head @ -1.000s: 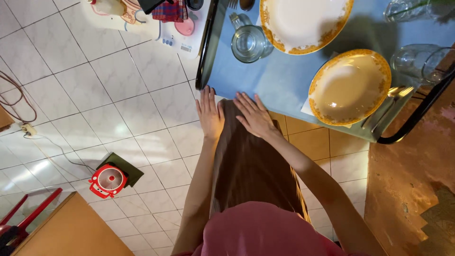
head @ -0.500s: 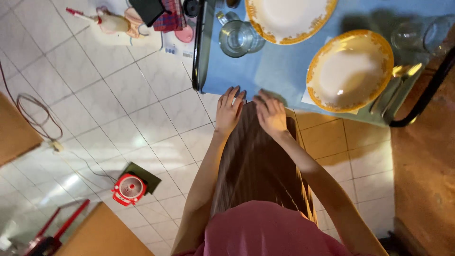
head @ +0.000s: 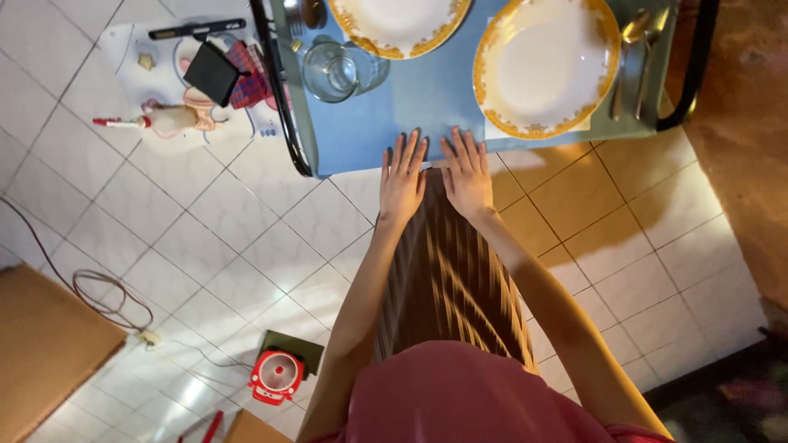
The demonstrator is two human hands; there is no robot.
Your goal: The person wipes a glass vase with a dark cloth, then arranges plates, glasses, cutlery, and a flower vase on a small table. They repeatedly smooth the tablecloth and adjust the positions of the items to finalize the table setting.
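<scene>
Both hands, left hand (head: 402, 176) and right hand (head: 468, 172), are lying flat, fingers spread, gripping nothing, at the near edge of the blue table (head: 410, 107), below the gold-rimmed plate (head: 546, 66).

Both hands now lie flat with fingers spread, the left hand (head: 402, 176) and right hand (head: 468, 172) reaching past the skirt (head: 447, 279) to the table's (head: 427, 98) near edge, where earlier they rested lower on the skirt. The plates sit nearer the top of the view, and the red toy (head: 277, 376) appears lower and further right.
</scene>
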